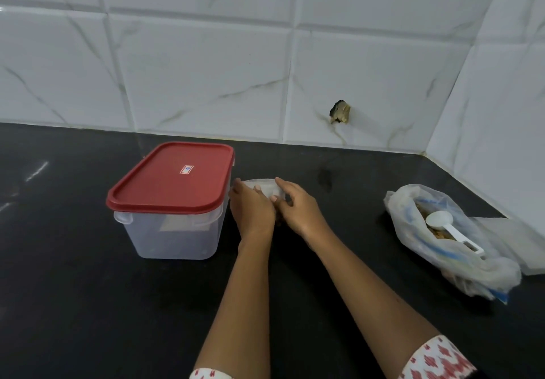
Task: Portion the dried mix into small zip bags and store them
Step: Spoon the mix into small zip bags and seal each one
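Note:
A small clear zip bag (267,187) lies on the black counter (73,305), just right of a clear plastic container (174,231) closed with a red lid (174,176). My left hand (250,210) and my right hand (298,207) both press on the bag, fingers pinching along its top edge. Most of the bag is hidden under my hands. At the right lies a crumpled plastic bag (451,243) holding the dried mix, with a white measuring scoop (442,222) resting in its open mouth.
A white marble-tiled wall (265,69) runs along the back and turns the corner at the right. A chipped hole (340,112) shows in one tile. Another flat clear bag (507,240) lies behind the crumpled one.

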### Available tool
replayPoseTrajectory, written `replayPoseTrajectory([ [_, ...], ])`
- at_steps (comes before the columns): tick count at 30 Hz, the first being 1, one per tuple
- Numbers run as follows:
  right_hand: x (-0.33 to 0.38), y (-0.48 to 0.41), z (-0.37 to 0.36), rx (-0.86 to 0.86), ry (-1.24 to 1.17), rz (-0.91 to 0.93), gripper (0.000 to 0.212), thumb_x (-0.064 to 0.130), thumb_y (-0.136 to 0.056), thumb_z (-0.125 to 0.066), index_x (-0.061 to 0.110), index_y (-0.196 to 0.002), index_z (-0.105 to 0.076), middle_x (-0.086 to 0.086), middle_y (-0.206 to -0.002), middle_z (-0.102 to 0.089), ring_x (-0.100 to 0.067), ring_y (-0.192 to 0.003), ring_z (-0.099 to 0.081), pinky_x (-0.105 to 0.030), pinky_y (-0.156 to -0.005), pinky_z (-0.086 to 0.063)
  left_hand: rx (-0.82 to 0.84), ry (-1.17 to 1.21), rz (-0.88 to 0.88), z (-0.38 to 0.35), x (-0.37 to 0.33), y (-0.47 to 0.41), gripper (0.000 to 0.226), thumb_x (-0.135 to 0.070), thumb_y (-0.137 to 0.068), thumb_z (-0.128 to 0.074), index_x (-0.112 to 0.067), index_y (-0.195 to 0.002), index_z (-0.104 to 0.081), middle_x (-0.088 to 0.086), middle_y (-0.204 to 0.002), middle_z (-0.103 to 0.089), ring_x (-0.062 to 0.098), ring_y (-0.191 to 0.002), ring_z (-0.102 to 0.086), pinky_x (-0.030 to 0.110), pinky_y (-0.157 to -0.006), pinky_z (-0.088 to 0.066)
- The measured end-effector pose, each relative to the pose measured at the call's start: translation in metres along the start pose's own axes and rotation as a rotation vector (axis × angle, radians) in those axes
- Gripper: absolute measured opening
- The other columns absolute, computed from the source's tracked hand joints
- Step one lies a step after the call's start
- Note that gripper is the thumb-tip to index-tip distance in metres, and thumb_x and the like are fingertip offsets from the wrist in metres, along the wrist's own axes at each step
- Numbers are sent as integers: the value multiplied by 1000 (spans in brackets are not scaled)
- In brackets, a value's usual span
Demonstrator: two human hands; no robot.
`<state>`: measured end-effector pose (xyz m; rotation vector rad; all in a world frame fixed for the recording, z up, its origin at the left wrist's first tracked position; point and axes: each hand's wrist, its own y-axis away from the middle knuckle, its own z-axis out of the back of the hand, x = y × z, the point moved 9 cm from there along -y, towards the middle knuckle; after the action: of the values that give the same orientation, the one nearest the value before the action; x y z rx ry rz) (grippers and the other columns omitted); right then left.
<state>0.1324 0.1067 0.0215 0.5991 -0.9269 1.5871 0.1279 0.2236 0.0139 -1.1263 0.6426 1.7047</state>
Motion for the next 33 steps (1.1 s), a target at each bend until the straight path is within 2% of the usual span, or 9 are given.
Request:
replayPoseTrajectory([
  [4,1,2,6,-13,50,24,47,22,-97,-46,18,-142,-36,-4,-142,-41,-19,-129,-40,-19,-101,-28,24,-91,-94,-3,-10,5,61,-25,-99,-38,-3,-148,-8,15,-156,-14,27,-144,-17,38,-117,-21],
  [6,2,3,13,-55,155,42,47,23,-97,-44,18,-142,-35,-6,-141,-42,-24,-129,-38,-26,-104,-29,-5,-153,-155,0,-19,7,65,-26,-99,-39,-3,-148,-3,14,-157,-9,26,-145,-11,36,-118,-17],
  [11,22,10,45,-203,747,185,47,22,-98,-39,16,-144,-32,0,-148,-36,-22,-133,-34,-35,-107,-27,-16,-315,-321,-5,-39,18,64,-24,-99,-34,-5,-149,1,11,-158,1,22,-146,2,34,-119,-3],
  [15,27,20,88,-352,954,207,46,26,-91,-33,10,-130,-52,-4,-133,-56,-23,-125,-51,-43,-107,-33,-8,-479,-452,-20,-58,37,62,-27,-101,-27,-4,-148,6,11,-158,7,23,-146,11,36,-116,8],
  [21,0,43,168,-400,1057,117,54,32,-89,-25,7,-126,-56,-6,-129,-60,-24,-123,-53,-48,-105,-32,110,-434,-597,-66,-100,81,62,-29,-101,-24,-3,-147,9,12,-157,11,22,-145,14,33,-115,11],
  [25,-23,65,221,-366,1081,42,70,42,-88,1,13,-146,-27,0,-152,-30,-17,-143,-20,-37,-116,0,186,-395,-693,-100,-142,121,62,-30,-101,-23,-2,-147,9,12,-157,11,22,-145,15,32,-115,11],
  [27,-37,77,249,-398,1070,17,75,45,-84,8,16,-148,-21,2,-155,-23,-15,-145,-13,-36,-116,5,223,-395,-743,-120,-160,144,61,-29,-102,-21,-1,-147,8,13,-157,11,22,-145,14,32,-115,11],
  [31,-71,100,295,-417,1048,-99,51,34,-100,-13,16,-148,-19,3,-155,-21,-12,-145,-11,-35,-116,7,298,-387,-813,-161,-186,191,58,-24,-102,-19,1,-147,8,15,-157,11,24,-145,13,33,-116,11],
  [33,-88,109,310,-410,1029,-142,48,30,-102,-19,17,-148,-19,3,-155,-21,-12,-145,-11,-34,-116,6,347,-399,-835,-183,-194,211,57,-20,-102,-19,1,-146,8,16,-157,11,25,-145,13,33,-116,10],
])
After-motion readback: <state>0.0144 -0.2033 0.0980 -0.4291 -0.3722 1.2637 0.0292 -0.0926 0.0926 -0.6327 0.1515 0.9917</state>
